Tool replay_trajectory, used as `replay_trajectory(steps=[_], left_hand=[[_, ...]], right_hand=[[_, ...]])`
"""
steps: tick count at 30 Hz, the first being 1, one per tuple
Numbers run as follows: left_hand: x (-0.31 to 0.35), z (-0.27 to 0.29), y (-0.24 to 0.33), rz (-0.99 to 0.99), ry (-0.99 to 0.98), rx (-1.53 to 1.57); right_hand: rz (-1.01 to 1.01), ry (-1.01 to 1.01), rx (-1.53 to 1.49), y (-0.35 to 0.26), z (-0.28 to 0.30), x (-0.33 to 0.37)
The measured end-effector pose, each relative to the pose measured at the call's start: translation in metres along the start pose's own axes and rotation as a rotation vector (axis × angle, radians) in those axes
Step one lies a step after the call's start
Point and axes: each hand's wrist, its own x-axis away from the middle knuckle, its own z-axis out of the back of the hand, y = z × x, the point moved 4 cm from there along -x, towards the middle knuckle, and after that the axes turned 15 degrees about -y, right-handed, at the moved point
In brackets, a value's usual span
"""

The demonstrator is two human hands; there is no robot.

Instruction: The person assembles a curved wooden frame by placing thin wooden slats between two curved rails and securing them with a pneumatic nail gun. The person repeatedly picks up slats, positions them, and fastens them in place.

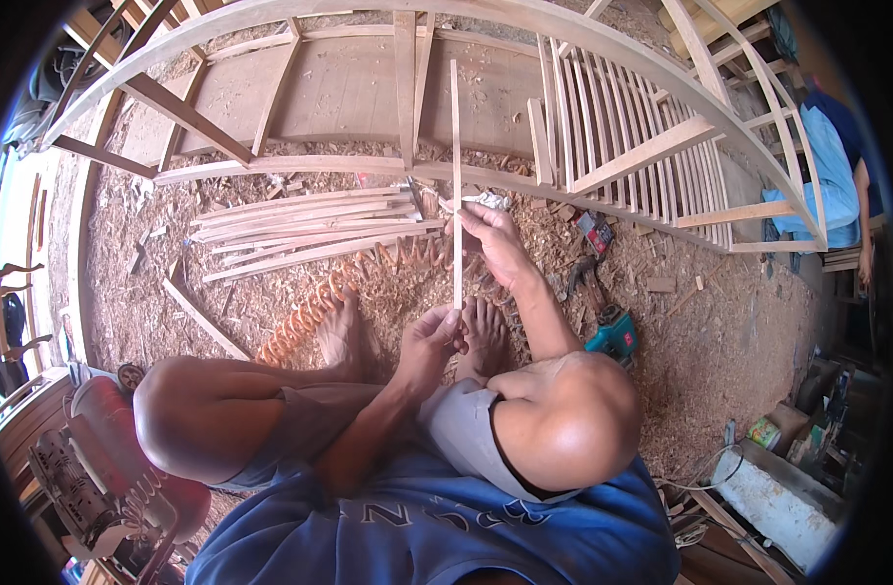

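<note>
A thin, pale wooden strip stands lengthwise before me, its far end reaching over the wooden frame. My left hand is closed on the strip's near end, thumb on top. Farther up, my right hand has its thumb and fingers at the strip, closed about it; some fingertips are hidden. Just beyond my hands, to the left, several loose wooden strips lie in a pile. An orange coiled hose runs over the wood shavings between the pile and my feet.
A large curved wooden frame with slats spans the far side. A teal power tool lies right of my right forearm. Behind me at left stands a red tank machine. A person in blue is at far right. Shavings cover the floor.
</note>
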Motion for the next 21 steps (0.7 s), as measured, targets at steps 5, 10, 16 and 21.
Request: replay_trajectory(steps=[5,10,16,21], left_hand=[[0.001,0.003,-0.002,0.012,0.037,0.025],[0.000,0.007,-0.003,0.012,0.049,0.050],[0.000,0.008,-0.003,0.009,0.057,0.047],[-0.009,0.002,0.004,0.027,0.105,-0.093]], right_hand=[[-0.010,-0.016,0.012,-0.001,0.003,0.004],[-0.030,0.053,-0.025,0.004,0.009,0.002],[0.012,0.026,-0.012,0.004,0.008,0.000],[-0.010,0.013,-0.004,0.005,0.010,0.001]])
